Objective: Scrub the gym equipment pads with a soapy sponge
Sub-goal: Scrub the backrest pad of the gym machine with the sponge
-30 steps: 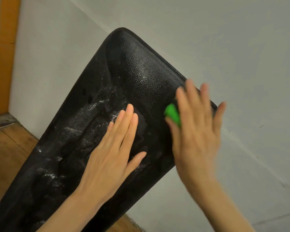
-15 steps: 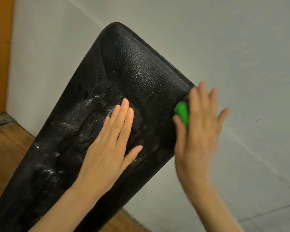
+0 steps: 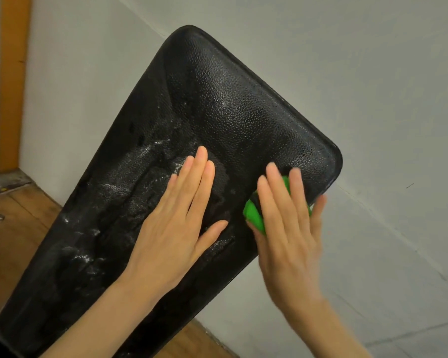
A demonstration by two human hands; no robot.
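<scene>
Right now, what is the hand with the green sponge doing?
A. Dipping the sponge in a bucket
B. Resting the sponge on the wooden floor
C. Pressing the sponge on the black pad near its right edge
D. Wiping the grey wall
C: the right hand holds the green sponge against the black pad near its right edge, while the left hand lies flat on the pad beside it.

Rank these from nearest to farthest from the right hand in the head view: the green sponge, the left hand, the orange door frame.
1. Green sponge: under the right hand, at the black pad's right edge.
2. Left hand: flat on the pad's middle, just left.
3. Orange door frame: far left, beyond the pad.
</scene>
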